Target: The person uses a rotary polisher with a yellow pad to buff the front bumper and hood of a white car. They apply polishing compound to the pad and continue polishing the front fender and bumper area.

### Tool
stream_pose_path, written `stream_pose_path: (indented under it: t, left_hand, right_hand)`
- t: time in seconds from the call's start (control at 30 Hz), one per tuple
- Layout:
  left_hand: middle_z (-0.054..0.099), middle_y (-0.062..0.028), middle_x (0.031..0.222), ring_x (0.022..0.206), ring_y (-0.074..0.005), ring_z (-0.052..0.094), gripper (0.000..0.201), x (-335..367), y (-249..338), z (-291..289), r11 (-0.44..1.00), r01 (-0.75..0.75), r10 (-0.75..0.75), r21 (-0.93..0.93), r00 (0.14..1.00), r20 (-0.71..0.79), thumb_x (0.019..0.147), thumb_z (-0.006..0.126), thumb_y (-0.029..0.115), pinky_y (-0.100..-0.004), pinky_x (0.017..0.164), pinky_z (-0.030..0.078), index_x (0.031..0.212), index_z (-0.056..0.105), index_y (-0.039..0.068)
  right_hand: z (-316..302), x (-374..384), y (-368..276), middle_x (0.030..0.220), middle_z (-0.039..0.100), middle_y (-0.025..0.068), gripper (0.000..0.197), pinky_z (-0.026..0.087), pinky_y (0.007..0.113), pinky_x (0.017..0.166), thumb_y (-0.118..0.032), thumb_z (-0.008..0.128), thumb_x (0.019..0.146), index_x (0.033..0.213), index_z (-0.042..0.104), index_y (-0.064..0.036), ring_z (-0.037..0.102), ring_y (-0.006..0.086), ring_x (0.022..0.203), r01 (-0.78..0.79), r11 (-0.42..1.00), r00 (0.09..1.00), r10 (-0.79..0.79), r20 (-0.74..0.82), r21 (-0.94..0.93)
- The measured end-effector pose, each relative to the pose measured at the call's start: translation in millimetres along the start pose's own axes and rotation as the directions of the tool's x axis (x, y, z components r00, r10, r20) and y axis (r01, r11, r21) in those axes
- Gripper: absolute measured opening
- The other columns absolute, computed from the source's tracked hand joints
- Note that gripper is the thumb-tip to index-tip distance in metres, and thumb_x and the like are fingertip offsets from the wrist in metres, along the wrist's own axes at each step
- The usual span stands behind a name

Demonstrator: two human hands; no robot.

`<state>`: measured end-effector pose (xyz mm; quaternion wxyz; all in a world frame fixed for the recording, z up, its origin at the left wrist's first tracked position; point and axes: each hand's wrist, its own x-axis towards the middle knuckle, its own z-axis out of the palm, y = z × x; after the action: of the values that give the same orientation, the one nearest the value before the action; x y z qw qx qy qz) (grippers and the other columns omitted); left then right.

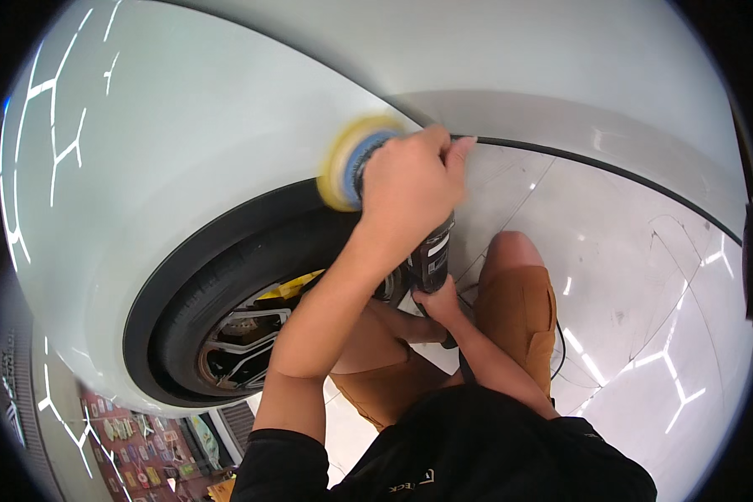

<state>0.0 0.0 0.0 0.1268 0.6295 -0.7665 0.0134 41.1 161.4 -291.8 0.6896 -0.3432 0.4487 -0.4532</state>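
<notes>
Both my hands are on a black car polisher (432, 261). My left hand (414, 180) wraps over its head, with the thumb pointing up and to the right. Lower down, my right hand (440, 303) grips the handle end of the body. The polishing pad (336, 171) is yellow with a blue backing, and its edge is smeared by motion. It sits at the pale, glossy fender (201, 109), just above the black wheel-arch trim (226, 224) and close to the door gap. My hand hides part of the pad.
The wheel (247, 335) and its tyre stand under the arch, beside my bent legs. To the right, the car door (560, 63) ends in a dark lower edge above shiny floor tiles (636, 293). A black cord (561, 351) loops by my knee. Small items lie on a reddish surface (155, 456) at lower left.
</notes>
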Motion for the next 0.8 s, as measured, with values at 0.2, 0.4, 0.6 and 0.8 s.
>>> stream_pose_path:
  t: [0.2,0.4,0.6,0.8]
  left_hand:
    - [0.07,-0.0101,0.064,0.055,-0.0174,0.058,0.039,8.5,9.4,-78.5,0.989,0.048,-0.061,-0.142,0.994,-0.089,0.098,0.073,0.034,-0.0355,0.059,0.049,0.079,0.073,0.0]
    - [0.074,-0.0058,0.073,0.07,-0.0103,0.064,0.039,21.6,1.1,-148.2,0.997,-0.014,0.001,-0.075,0.986,-0.168,0.103,0.068,0.034,-0.0273,0.071,0.051,0.084,0.076,0.001]
    - [0.072,-0.01,0.078,0.077,-0.0202,0.073,0.039,19.9,-1.6,-203.9,0.988,-0.077,0.038,-0.135,0.961,-0.274,0.105,0.067,0.033,-0.0317,0.08,0.058,0.085,0.071,0.0]
    - [0.071,-0.01,0.078,0.079,-0.0207,0.074,0.04,12.9,-13.6,-185.4,0.981,-0.126,0.094,-0.15,0.974,-0.205,0.105,0.069,0.033,-0.0309,0.08,0.057,0.084,0.071,-0.001]
  right_hand:
    - [-3.2,-26.7,-70.1,0.083,0.075,0.0159,0.032,0.057,0.04,0.077,-0.012,0.079,0.07,0.095,0.071,0.0049,0.075,0.0269,0.079,0.106,0.994,0.987,-0.103,0.123,-0.02]
    - [17.9,-34.4,-125.6,0.086,0.074,0.0238,0.041,0.058,0.042,0.076,-0.021,0.082,0.075,0.105,0.072,0.0052,0.076,0.0376,0.084,0.332,0.943,0.932,-0.332,0.147,0.03]
    - [26.1,-33.4,-150.0,0.095,0.073,0.0271,0.073,0.057,0.044,0.082,-0.05,0.075,0.087,0.124,0.063,0.0109,0.073,0.0459,0.09,0.565,0.816,0.782,-0.576,0.238,0.119]
    - [27.2,-26.2,-137.6,0.108,0.069,0.0308,0.078,0.053,0.043,0.09,-0.05,0.069,0.091,0.133,0.055,0.014,0.07,0.0441,0.103,0.505,0.817,0.775,-0.571,0.27,0.278]
